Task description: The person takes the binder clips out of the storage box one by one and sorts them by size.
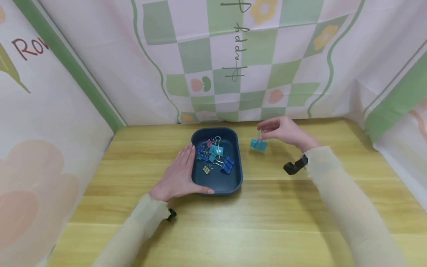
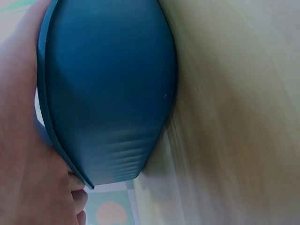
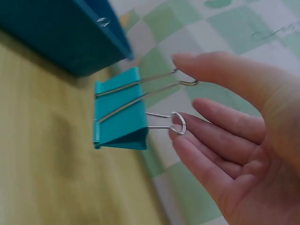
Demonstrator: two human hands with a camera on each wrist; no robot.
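Wood-grained table (image 1: 260,230) underlies round-cornered tray (image 1: 218,186), held wire-handled clip (image 3: 121,112).

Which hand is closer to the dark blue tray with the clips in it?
The left. The left hand touches the tray, fingers along its left rim and thumb at its near edge. The right hand is apart, off to the tray's right, pinching a turquoise clip.

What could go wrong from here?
The right hand pinches the teal binder clip by its wire handles, so it might slip and drop. If lowered into the tray, it could snag the clips there, some with handles sticking out. The left hand touches the tray's rim; a nudge could slide it.
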